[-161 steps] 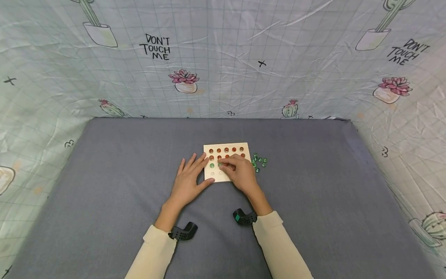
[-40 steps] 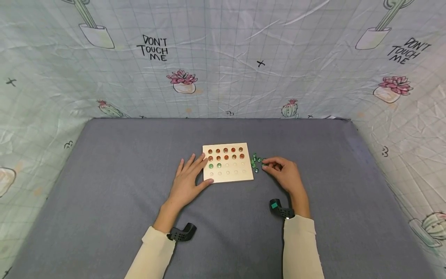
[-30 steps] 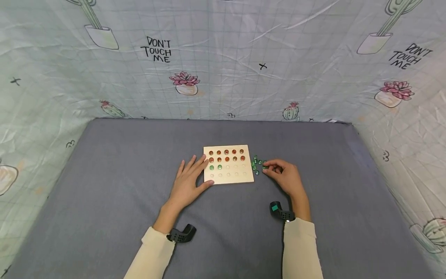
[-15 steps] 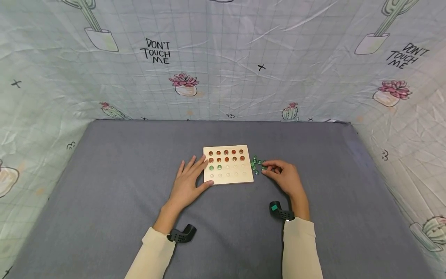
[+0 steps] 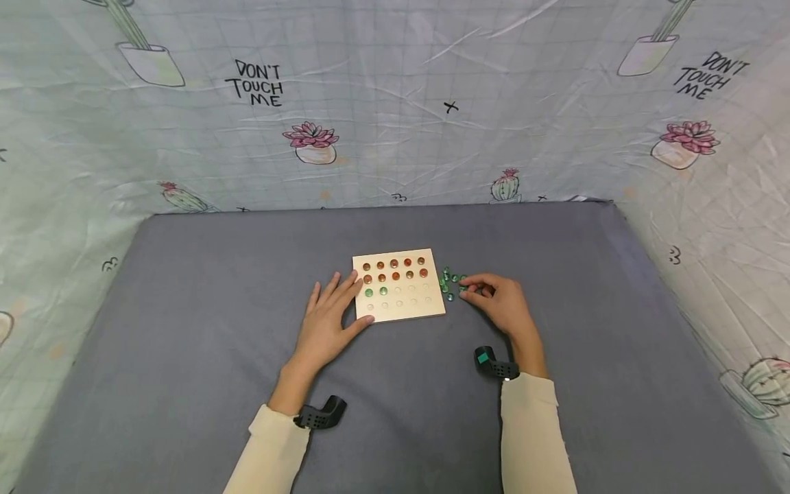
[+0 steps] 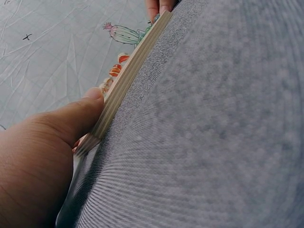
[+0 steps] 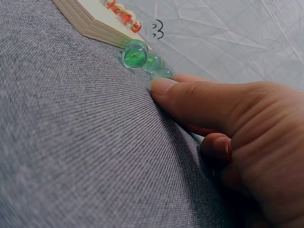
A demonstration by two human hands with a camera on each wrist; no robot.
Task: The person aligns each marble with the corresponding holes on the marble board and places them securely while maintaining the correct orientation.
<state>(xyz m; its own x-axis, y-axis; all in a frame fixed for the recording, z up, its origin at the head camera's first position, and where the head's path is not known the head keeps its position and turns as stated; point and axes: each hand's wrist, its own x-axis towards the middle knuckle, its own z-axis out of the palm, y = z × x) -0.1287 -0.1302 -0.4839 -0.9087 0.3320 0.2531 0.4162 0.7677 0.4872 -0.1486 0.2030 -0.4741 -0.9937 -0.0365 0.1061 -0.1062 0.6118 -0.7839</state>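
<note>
A pale wooden board (image 5: 406,313) with rows of round hollows lies on the grey cloth. Orange-brown marbles (image 5: 393,263) fill its two far rows, and two green marbles (image 5: 383,291) sit at the left of the third row. The left hand (image 5: 324,331) rests along the board's left side, fingers spread and thumb at the near corner. Right of the board, the right hand (image 5: 503,302) pinches a green marble (image 5: 463,289) between thumb and forefinger, close to the cloth. Several loose green marbles (image 7: 135,54) lie between that hand and the board.
Grey cloth (image 5: 395,425) covers the table. Behind and at the sides hangs a pale sheet (image 5: 395,103) printed with cacti. Each wrist wears a black camera band (image 5: 322,413).
The right hand has moved from over the board's third row to the loose green marbles at the right, where it has stayed lately. The left hand keeps its place; the head view has shifted slightly.
</note>
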